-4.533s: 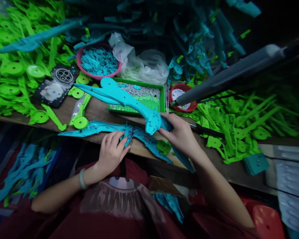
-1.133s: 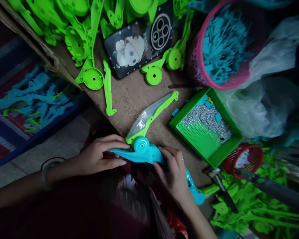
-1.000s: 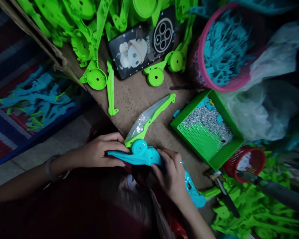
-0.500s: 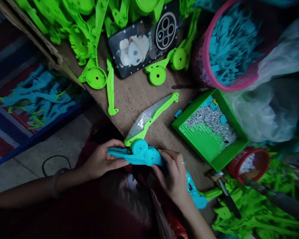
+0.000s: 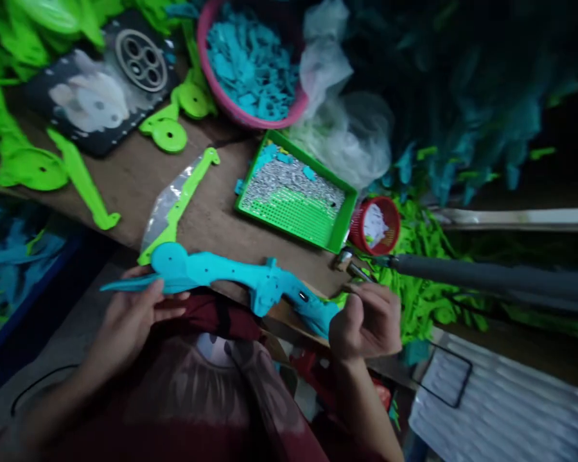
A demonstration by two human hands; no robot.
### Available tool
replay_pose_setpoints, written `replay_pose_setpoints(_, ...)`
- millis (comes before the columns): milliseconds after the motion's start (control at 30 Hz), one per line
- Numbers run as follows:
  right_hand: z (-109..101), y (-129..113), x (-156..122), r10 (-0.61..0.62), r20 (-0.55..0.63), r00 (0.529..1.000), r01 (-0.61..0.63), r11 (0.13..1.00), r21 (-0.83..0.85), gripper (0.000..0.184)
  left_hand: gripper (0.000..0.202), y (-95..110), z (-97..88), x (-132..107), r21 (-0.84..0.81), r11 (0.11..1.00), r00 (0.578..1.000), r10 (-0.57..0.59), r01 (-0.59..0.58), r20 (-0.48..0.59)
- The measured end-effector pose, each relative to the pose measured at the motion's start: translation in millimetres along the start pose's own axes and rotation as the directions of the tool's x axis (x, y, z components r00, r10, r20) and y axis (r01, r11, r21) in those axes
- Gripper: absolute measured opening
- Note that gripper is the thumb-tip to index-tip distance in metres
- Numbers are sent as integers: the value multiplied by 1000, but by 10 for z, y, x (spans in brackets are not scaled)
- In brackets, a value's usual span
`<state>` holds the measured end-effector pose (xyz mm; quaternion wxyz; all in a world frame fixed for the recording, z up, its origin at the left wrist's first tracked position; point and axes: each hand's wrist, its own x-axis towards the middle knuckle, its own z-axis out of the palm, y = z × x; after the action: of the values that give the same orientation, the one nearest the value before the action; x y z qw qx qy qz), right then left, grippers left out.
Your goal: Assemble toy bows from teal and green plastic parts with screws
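The left fingers [image 5: 169,313] hold the blue plastic piece [image 5: 231,270] near the green tray [image 5: 293,213].

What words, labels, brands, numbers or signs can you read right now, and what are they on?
None can be read for certain.
Phone case: printed picture; any lettering is too blurred.
Maroon shirt: pale print on the front, too blurred.
Blue part: a tiny white mark in a dark slot, too small to make out.
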<state>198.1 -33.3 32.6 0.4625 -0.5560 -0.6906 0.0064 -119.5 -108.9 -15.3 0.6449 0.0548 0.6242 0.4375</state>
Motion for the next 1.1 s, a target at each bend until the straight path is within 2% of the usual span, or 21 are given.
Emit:
replay_pose_setpoints(33, -101, 100, -29, 90, -132, 987, -92, 996, -9, 5, 45, 19, -26, -56, 114, 993, 998, -4, -4, 68)
replay_pose_setpoints(67, -180, 205, -41, 204, -241, 949, -206, 978, 17, 5, 41, 43, -34, -117, 263, 963, 987, 25, -66, 156)
replay_pose_setpoints(100, -233, 312, -30, 324, -303, 896, -317, 946, 73, 4, 36, 68, -13, -173, 407, 890, 958, 96, -203, 269)
replay_pose_setpoints(133, -257, 419, 7, 423, -307, 853, -399, 906, 141, 9, 29, 90, 46, -216, 503, 764, 889, 201, -405, 411)
replay_pose_setpoints(167, -254, 522, 71, 488, -254, 835, -447, 871, 206, 18, 20, 105, 145, -236, 522, 575, 760, 316, -630, 568)
replay_pose_setpoints(200, -224, 614, 160, 509, -165, 845, -461, 848, 261, 30, 13, 107, 279, -228, 464, 336, 571, 404, -819, 715)
replay_pose_setpoints(233, -176, 688, 269, 485, -69, 872, -442, 839, 319, 40, 13, 95, 437, -190, 353, 86, 355, 430, -932, 830)
replay_pose_setpoints(267, -115, 740, 395, 429, 13, 903, -400, 831, 386, 48, 21, 71, 604, -126, 240, -158, 158, 409, -958, 899)
replay_pose_setpoints(300, -49, 765, 530, 358, 64, 932, -347, 821, 454, 53, 30, 39, 762, -42, 174, -356, 42, 349, -918, 936)
replay_pose_setpoints(333, 16, 763, 669, 292, 85, 953, -293, 808, 512, 56, 36, 4, 899, 53, 132, -495, -16, 282, -859, 959)
replay_pose_setpoints(367, 75, 737, 804, 236, 87, 968, -244, 796, 554, 58, 40, -28, 1005, 147, 89, -592, -66, 235, -801, 970)
replay_pose_setpoints(400, 130, 693, 933, 191, 78, 978, -200, 787, 583, 58, 41, -54, 1075, 232, 56, -655, -102, 200, -754, 975)
replay_pose_setpoints(467, 240, 573, 1152, 140, 74, 987, -156, 780, 606, 56, 41, -83, 1124, 350, -3, -719, -181, 170, -695, 969)
replay_pose_setpoints(533, 390, 452, 1306, 97, 106, 990, -142, 757, 637, 53, 41, -84, 1102, 394, -30, -745, -227, 165, -666, 960)
replay_pose_setpoints(600, 608, 354, 1378, 76, 151, 986, -160, 705, 691, 47, 41, -72, 1070, 395, -31, -747, -239, 173, -664, 956)
replay_pose_setpoints(700, 1008, 266, 1330, 111, 168, 979, -200, 628, 752, 35, 41, -60, 1064, 388, -14, -726, -229, 199, -688, 953)
replay_pose_setpoints(800, 1326, 247, 1196, 149, 190, 970, -242, 630, 738, 30, 40, -59, 1076, 407, 9, -692, -203, 223, -721, 953)
replay_pose_setpoints(933, 1492, 284, 1094, 156, 148, 977, -214, 647, 732, 29, 41, -48, 1064, 442, 30, -659, -156, 222, -752, 963)
replay_pose_setpoints(1100, 1536, 337, 1087, 159, 111, 981, -192, 718, 669, 33, 39, -21, 1053, 464, 37, -627, -159, 254, -778, 954)
